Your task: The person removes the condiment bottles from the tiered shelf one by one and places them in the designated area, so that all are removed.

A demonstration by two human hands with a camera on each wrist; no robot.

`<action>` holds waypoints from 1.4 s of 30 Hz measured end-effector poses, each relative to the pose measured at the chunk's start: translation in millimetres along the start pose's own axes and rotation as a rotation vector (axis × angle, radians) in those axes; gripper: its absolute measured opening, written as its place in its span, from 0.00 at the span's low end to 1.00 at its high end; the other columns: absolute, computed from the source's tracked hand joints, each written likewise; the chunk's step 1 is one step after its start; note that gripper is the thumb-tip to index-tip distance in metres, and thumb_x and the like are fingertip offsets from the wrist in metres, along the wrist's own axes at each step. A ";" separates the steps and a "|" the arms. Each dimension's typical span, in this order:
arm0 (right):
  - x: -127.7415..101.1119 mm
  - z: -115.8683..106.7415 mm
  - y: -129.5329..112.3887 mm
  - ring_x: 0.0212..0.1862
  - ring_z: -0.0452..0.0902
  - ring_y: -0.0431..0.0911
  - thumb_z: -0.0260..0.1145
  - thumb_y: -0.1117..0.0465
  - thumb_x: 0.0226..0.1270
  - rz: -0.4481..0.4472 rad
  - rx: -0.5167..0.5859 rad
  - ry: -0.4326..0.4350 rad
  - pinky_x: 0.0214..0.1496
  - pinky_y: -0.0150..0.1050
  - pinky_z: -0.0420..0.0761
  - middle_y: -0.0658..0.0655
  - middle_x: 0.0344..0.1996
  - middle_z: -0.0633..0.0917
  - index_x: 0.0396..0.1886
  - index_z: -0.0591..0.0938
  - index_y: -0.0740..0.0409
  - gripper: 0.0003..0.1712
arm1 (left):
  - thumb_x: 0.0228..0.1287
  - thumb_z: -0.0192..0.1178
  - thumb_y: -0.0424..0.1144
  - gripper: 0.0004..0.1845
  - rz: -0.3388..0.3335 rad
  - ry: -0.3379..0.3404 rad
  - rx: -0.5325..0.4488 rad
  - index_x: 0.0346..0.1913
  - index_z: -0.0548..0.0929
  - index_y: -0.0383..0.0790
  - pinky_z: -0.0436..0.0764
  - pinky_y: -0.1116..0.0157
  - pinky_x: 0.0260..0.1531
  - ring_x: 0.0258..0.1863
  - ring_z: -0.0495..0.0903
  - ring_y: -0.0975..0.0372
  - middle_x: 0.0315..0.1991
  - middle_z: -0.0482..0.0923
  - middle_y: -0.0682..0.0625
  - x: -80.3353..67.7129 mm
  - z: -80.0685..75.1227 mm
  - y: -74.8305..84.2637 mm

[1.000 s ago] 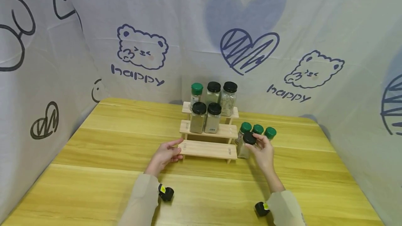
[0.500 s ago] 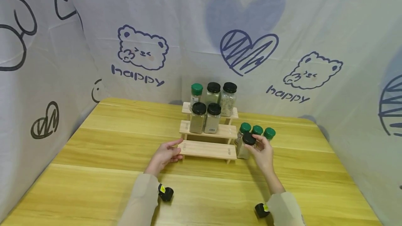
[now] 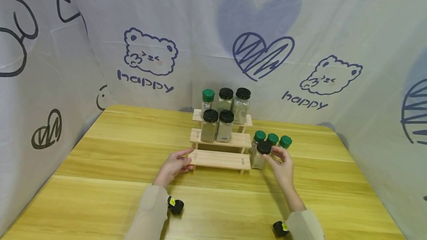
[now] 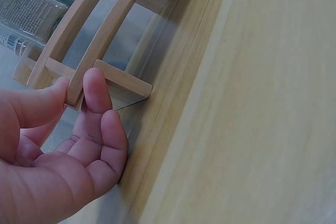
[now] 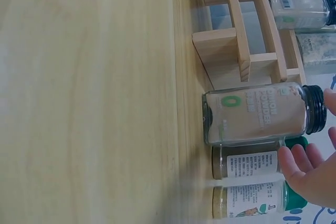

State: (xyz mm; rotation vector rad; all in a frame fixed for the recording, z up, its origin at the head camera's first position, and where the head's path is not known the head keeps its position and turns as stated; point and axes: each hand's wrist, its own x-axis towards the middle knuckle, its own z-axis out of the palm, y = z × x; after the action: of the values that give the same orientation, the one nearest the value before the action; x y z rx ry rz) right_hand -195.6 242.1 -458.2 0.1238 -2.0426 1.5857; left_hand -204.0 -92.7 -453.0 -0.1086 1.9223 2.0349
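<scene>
On the table stands one three-tier rack. The left hand pinches its near tier's left end. The right hand, fingers loosely parted beside the lid, grips nothing; it has edged right since a second ago. Five black-lidded jars: two far, two middle, one upright right of the rack. Four green-capped bottles: one far left, three right.
</scene>
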 end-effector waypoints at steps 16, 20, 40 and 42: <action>-15.1 5.6 -43.5 0.32 0.73 0.36 0.66 0.78 0.48 0.048 0.047 0.103 0.29 0.23 0.74 0.67 0.33 0.77 0.36 0.74 0.79 0.14 | 0.63 0.50 0.26 0.23 -0.001 0.003 0.000 0.62 0.66 0.35 0.75 0.67 0.28 0.22 0.77 0.63 0.24 0.74 0.48 0.2 0.1 -0.2; -16.5 9.7 -48.3 0.32 0.74 0.36 0.63 0.81 0.48 0.012 0.113 0.084 0.29 0.23 0.74 0.68 0.32 0.76 0.35 0.74 0.81 0.13 | 0.63 0.50 0.26 0.23 -0.002 0.005 -0.003 0.62 0.66 0.35 0.75 0.67 0.27 0.22 0.77 0.63 0.24 0.74 0.48 0.8 0.2 -0.9; -12.3 42.3 -18.8 0.36 0.76 0.43 0.66 0.72 0.52 -0.176 0.412 -0.063 0.37 0.29 0.76 0.59 0.32 0.80 0.36 0.78 0.67 0.10 | 0.63 0.50 0.26 0.23 0.002 -0.001 -0.009 0.62 0.66 0.34 0.75 0.67 0.28 0.23 0.77 0.63 0.25 0.73 0.48 -1.1 -0.1 -0.6; -12.6 45.6 -32.0 0.35 0.76 0.42 0.66 0.72 0.52 -0.154 0.365 -0.056 0.36 0.28 0.76 0.59 0.31 0.79 0.36 0.77 0.70 0.10 | 0.63 0.50 0.26 0.23 0.003 -0.001 -0.008 0.62 0.66 0.34 0.75 0.67 0.28 0.23 0.77 0.63 0.25 0.73 0.48 -1.3 0.1 -0.4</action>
State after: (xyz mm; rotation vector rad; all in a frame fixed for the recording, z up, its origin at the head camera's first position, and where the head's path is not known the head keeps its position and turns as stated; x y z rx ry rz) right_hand -188.8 187.4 -443.5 0.4525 -1.7167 1.8553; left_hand -202.6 -92.8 -453.0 -0.1066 1.9148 2.0449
